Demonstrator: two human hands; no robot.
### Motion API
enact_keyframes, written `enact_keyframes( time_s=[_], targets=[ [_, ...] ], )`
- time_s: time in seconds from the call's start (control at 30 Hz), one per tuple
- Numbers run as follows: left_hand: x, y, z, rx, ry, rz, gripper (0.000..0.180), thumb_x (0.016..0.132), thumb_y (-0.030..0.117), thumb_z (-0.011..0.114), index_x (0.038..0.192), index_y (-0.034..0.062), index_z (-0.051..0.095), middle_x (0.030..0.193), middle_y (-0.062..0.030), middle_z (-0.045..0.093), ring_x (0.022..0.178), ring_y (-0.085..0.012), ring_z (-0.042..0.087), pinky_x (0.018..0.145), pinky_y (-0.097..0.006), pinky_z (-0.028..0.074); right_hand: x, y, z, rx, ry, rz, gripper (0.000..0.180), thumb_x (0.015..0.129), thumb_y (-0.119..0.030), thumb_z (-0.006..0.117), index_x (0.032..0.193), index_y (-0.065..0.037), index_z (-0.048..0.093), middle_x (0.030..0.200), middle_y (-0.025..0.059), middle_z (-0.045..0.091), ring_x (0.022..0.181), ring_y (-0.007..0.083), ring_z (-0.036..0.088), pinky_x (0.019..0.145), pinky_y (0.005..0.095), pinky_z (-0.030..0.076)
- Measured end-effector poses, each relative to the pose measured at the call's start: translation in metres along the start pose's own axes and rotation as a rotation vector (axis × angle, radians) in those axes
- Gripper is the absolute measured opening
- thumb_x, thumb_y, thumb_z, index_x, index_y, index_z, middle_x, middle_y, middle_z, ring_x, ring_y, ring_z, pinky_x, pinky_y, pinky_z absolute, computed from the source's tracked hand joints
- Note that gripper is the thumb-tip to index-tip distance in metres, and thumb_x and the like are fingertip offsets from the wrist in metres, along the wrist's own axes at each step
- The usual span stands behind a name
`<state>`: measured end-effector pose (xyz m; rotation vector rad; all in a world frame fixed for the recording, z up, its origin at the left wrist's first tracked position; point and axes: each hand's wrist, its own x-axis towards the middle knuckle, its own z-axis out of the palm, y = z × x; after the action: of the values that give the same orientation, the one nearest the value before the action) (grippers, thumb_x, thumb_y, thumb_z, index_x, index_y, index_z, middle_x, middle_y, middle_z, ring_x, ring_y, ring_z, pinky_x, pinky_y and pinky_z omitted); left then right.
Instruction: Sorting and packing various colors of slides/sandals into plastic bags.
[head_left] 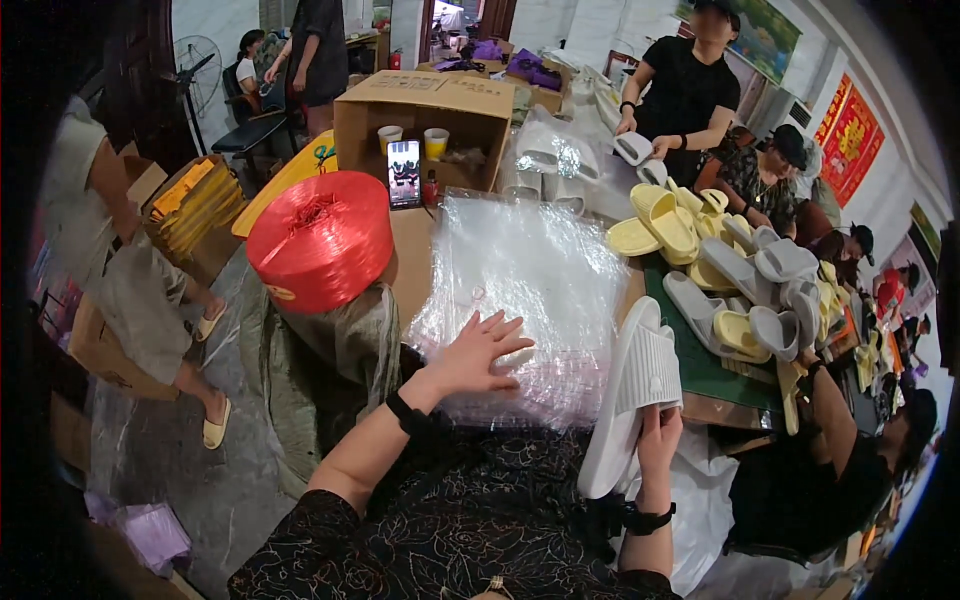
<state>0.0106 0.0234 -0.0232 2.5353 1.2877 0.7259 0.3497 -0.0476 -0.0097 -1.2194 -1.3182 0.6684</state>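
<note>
My left hand (478, 358) lies with fingers spread on a stack of clear plastic bags (530, 270), near its front edge. The bags are glossy and lie flat in front of me. At the stack's right side, my right hand (657, 440) grips a white slide sandal (615, 425) by its ribbed strap. The sandal stands tilted, its long side toward the bags; whether a second one is pressed against it I cannot tell. To its right, yellow slide sandals (663, 222) and grey slide sandals (785, 262) lie heaped on the green table top (690, 345).
A big red roll of plastic twine (320, 240) stands left of the bags. Behind them are an open cardboard box (425, 95), a lit phone (404, 172) and a yellow cup (435, 145). Across the table a person (690, 85) holds a white sandal; other people sit along the right.
</note>
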Motion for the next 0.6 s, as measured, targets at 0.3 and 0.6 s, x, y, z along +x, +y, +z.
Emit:
enact_keyframes(
  time_s=[0.3, 0.6],
  targets=[
    [0.015, -0.006, 0.0, -0.375, 0.148, -0.195, 0.032, 0.099, 0.029, 0.052, 0.119, 0.0112, 0.068, 0.128, -0.0119, 0.063, 0.127, -0.0327, 0.052, 0.106, -0.041, 0.04, -0.002, 0.032, -0.024, 0.156, 0.061, -0.18, 0.035, 0.097, -0.013, 0.056, 0.125, 0.008, 0.052, 0.119, 0.0109, 0.061, 0.107, 0.0169, 0.059, 0.091, 0.0284, 0.045],
    [0.031, -0.008, -0.009, -0.895, 0.059, -0.387, 0.036, 0.101, 0.026, 0.051, 0.124, 0.0015, 0.064, 0.119, -0.0099, 0.067, 0.108, -0.0157, 0.061, 0.097, -0.028, 0.046, -0.007, -0.054, 0.032, -0.571, -0.647, -0.244, 0.03, 0.083, -0.022, 0.068, 0.104, -0.001, 0.063, 0.099, 0.0246, 0.064, 0.089, 0.0444, 0.062, 0.075, 0.0494, 0.05]
  ],
)
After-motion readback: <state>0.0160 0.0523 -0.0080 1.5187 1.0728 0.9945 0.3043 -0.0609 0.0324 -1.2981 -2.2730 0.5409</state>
